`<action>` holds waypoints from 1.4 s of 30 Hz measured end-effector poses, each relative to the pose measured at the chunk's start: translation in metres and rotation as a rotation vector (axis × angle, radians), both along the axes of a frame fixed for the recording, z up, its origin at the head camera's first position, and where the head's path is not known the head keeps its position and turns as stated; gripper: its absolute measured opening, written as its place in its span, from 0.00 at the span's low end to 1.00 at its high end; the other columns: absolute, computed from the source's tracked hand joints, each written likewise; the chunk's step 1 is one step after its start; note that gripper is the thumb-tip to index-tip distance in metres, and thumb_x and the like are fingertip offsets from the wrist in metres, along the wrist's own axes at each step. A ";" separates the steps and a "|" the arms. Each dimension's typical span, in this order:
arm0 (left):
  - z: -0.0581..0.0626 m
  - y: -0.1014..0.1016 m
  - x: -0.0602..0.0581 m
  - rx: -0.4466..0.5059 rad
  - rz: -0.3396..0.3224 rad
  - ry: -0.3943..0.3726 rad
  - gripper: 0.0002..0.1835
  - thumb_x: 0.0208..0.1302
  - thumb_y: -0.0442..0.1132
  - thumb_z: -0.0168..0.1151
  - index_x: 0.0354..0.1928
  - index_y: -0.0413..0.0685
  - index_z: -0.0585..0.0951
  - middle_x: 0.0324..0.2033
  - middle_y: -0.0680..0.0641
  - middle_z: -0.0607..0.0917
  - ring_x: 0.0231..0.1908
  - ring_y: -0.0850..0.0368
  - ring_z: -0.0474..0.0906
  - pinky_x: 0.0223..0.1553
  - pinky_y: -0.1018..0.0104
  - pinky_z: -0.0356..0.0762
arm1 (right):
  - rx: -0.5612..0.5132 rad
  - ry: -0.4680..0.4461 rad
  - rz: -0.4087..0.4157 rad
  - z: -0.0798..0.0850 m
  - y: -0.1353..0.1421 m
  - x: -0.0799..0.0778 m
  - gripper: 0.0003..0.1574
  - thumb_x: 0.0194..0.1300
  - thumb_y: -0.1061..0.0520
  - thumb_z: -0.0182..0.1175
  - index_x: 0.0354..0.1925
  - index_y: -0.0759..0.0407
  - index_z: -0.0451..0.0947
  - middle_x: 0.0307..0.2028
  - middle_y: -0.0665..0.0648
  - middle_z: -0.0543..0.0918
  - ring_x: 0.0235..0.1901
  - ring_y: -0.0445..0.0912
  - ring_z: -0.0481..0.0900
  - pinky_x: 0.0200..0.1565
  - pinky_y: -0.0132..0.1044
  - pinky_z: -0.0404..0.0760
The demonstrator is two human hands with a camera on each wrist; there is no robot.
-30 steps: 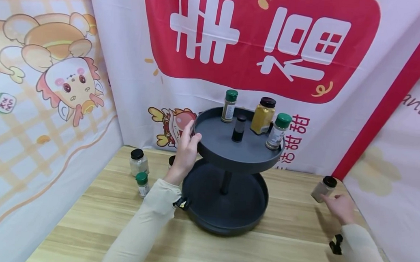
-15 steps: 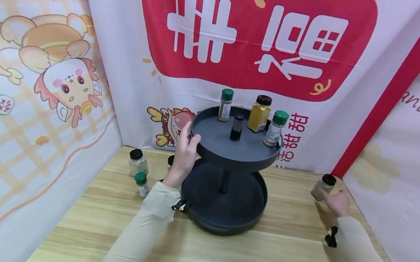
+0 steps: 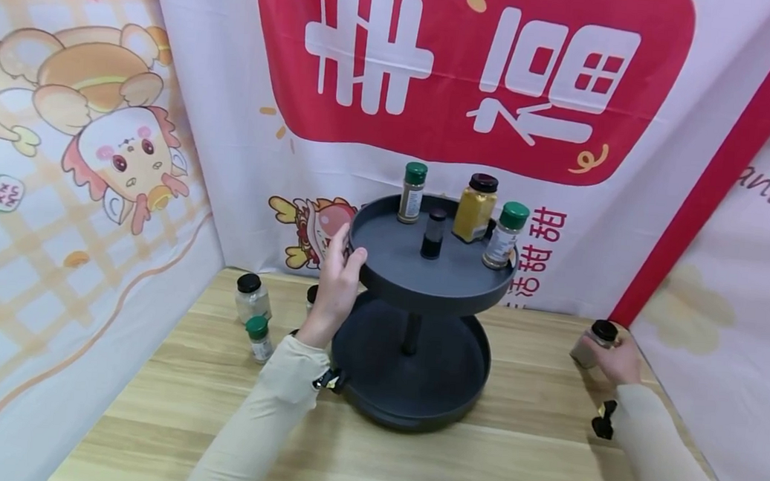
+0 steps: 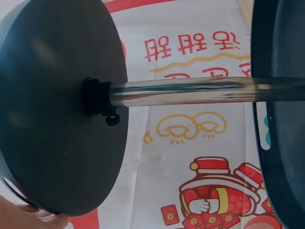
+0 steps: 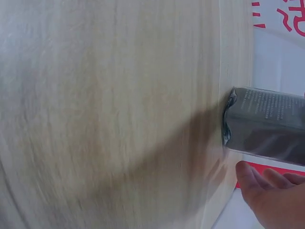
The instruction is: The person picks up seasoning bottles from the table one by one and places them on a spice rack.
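Note:
My left hand (image 3: 338, 286) grips the left rim of a dark grey two-tier round tray stand (image 3: 422, 291), its thumb at the rim. In the left wrist view those fingers (image 4: 35, 219) show at the upper tier's edge, with a metal post (image 4: 186, 92) between the tiers. At the far right, my right hand (image 3: 621, 361) is around a black-capped spice jar (image 3: 592, 352), thumb in front and fingers on its right side. The right wrist view shows the jar (image 5: 267, 124) standing on the table, its cap out of frame, fingertips (image 5: 245, 169) close beside it.
The upper tier carries green-capped bottles (image 3: 412, 194), a yellow spice jar (image 3: 474, 209) and a small dark bottle (image 3: 433, 236). Left on the wooden table (image 3: 524, 459) stand a black-capped jar (image 3: 253, 302) and a green-capped bottle (image 3: 259, 343). Fabric walls (image 3: 525, 153) enclose the table.
My right hand has moved in closer around the spice jar, its fingers now along the jar's right side. The left hand keeps its hold on the rim.

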State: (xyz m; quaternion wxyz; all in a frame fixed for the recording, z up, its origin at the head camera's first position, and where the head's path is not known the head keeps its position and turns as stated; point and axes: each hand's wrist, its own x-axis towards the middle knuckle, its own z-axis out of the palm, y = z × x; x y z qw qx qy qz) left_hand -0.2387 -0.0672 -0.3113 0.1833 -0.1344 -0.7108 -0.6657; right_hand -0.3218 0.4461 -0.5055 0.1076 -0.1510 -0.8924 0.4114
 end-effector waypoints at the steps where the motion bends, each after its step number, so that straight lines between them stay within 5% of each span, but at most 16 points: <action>1: 0.003 0.001 0.004 -0.004 0.003 -0.002 0.31 0.72 0.36 0.42 0.72 0.37 0.48 0.71 0.37 0.51 0.69 0.45 0.49 0.67 0.55 0.52 | -0.002 0.013 0.000 -0.001 0.000 -0.001 0.57 0.61 0.39 0.60 0.63 0.84 0.51 0.57 0.85 0.61 0.58 0.72 0.61 0.58 0.59 0.62; 8: 0.010 0.005 0.014 -0.016 0.028 -0.014 0.31 0.72 0.36 0.42 0.72 0.35 0.49 0.70 0.36 0.51 0.69 0.47 0.49 0.67 0.55 0.49 | 0.020 0.086 -0.047 -0.011 -0.005 -0.003 0.44 0.61 0.41 0.60 0.53 0.81 0.66 0.51 0.81 0.72 0.51 0.68 0.71 0.53 0.56 0.69; 23: 0.011 0.012 0.023 -0.026 0.093 -0.009 0.31 0.71 0.36 0.45 0.71 0.35 0.50 0.70 0.37 0.53 0.69 0.50 0.48 0.67 0.55 0.49 | -0.020 0.130 -0.097 -0.011 -0.007 -0.002 0.39 0.61 0.41 0.61 0.50 0.75 0.66 0.49 0.75 0.72 0.48 0.63 0.69 0.48 0.52 0.68; 30: -0.019 0.009 -0.004 -0.040 0.130 0.023 0.33 0.71 0.46 0.47 0.73 0.45 0.51 0.71 0.45 0.54 0.68 0.57 0.49 0.67 0.56 0.50 | -0.007 0.119 -0.112 -0.012 -0.005 -0.001 0.33 0.61 0.41 0.61 0.39 0.71 0.66 0.46 0.75 0.72 0.45 0.62 0.70 0.42 0.49 0.68; 42: -0.017 0.005 -0.013 -0.009 0.098 0.019 0.30 0.73 0.42 0.42 0.73 0.45 0.50 0.71 0.46 0.53 0.69 0.56 0.48 0.68 0.57 0.47 | 0.035 0.161 -0.121 -0.014 -0.003 -0.002 0.30 0.60 0.42 0.63 0.37 0.69 0.68 0.43 0.74 0.76 0.43 0.60 0.73 0.40 0.44 0.70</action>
